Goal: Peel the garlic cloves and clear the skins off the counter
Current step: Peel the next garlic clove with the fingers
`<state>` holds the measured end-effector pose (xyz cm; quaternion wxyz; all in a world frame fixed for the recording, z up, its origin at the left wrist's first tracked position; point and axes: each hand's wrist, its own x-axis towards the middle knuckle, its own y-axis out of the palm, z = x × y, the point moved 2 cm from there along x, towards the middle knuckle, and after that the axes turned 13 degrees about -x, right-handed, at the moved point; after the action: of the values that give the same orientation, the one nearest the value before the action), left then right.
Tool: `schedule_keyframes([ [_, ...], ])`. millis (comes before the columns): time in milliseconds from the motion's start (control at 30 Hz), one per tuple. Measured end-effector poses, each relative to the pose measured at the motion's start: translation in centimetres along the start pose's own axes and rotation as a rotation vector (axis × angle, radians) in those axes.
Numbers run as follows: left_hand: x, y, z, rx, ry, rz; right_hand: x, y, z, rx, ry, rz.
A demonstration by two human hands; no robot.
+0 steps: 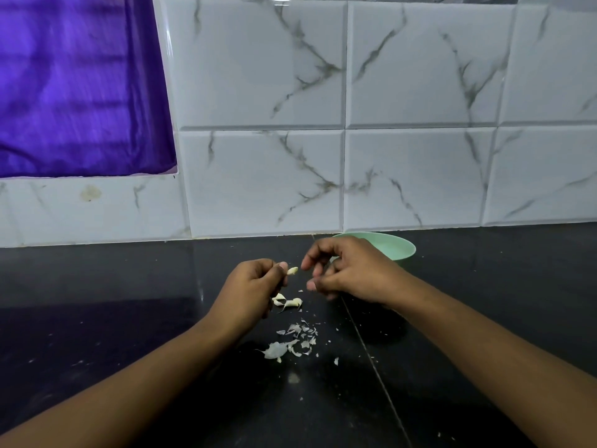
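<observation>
Left hand (255, 286) pinches small pale garlic clove (292, 270) above glossy black table (129, 318) — right hand (342, 273) just beside it, loosely curled, empty (thumb, forefinger apart). Papery white skins (295, 341) lie scattered beneath; pale green round bowl (400, 248) behind.

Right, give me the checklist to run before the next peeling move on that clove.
1. Grip: ok, the left hand pinches the clove at its fingertips.
2. Peeling position: ok, the right hand has its fingertips close beside the clove.
3. Old skin stuck to the right hand: cannot tell.
4. Drop-off: ok, the green bowl stands just behind the right hand.
5. Whether the spare cloves on the counter are peeled: cannot tell.
6. Clean-up: not ok, skins lie scattered between the forearms.
</observation>
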<state>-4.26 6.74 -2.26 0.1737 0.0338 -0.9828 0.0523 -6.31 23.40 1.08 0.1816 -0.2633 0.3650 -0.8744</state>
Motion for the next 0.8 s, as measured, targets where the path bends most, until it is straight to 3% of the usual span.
schedule_keyframes([
  [100,-0.1,0.1,-0.1,0.038,0.017,0.004,0.3,0.3,-0.3,0.086,-0.014,-0.088],
  [367,-0.5,0.1,-0.8,0.051,0.06,0.007,0.5,0.9,-0.6,0.205,0.015,-0.062],
  [600,-1.1,-0.7,-2.6,0.395,0.277,-0.054,0.1,0.5,-0.2,0.241,0.09,-0.009],
  [667,-1.1,-0.7,-2.6,0.325,0.203,-0.01,0.1,0.7,0.0,0.278,0.102,0.017],
  [800,-1.1,-0.5,-2.2,-0.004,-0.154,0.152,0.0,0.6,0.0,0.37,0.139,0.016],
])
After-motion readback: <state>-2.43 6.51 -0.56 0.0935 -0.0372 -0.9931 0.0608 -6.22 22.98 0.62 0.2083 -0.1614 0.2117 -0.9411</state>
